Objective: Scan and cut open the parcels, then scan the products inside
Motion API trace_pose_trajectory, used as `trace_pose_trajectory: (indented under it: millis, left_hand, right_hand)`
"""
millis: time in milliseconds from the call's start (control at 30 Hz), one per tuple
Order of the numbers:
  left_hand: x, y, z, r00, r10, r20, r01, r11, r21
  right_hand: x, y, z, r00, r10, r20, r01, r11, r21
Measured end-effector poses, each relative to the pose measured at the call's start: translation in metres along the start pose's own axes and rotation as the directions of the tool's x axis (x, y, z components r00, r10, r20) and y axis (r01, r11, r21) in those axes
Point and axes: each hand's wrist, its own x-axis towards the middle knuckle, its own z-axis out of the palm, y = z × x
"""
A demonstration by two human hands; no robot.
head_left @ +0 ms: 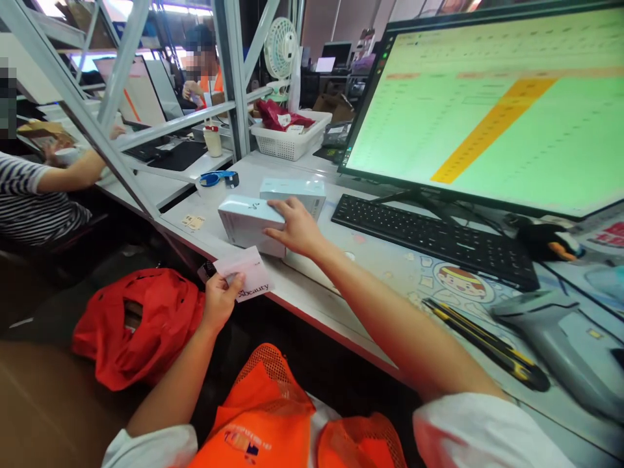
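Note:
My left hand (223,300) pinches a white card (251,268) printed with the word "beauty" between thumb and fingers, just off the table's front edge. A small dark thing shows behind that card; I cannot make out what it is. My right hand (298,227) grips the right end of a pale blue box (246,218), fingers on its top and thumb on the near side. The box stands on the table. Right behind it is a second pale blue box (292,189), partly covered by the first box and my hand.
Beyond the boxes are a blue tape dispenser (218,179) and a white basket (290,140). To the right lie a keyboard (433,237), a yellow-black utility knife (487,344) and a barcode scanner (550,338) below a monitor (482,117). A red bag (141,325) hangs low left. Co-workers sit past the metal frame.

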Motion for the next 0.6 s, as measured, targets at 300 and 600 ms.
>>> trace_pose_trajectory:
  millis: [300,600]
  left_hand:
    - [0.016,0.026,-0.007,0.989,0.151,0.001,-0.151,0.988,0.034]
    - [0.114,0.097,0.032,0.477,0.27,0.836,-0.776,0.576,0.256]
  right_hand:
    - [-0.04,0.033,-0.019,0.996,0.076,0.051,-0.087,0.957,0.275]
    - [-0.083,0.009,-0.034,0.957,0.278,-0.082,-0.252,0.939,0.235]
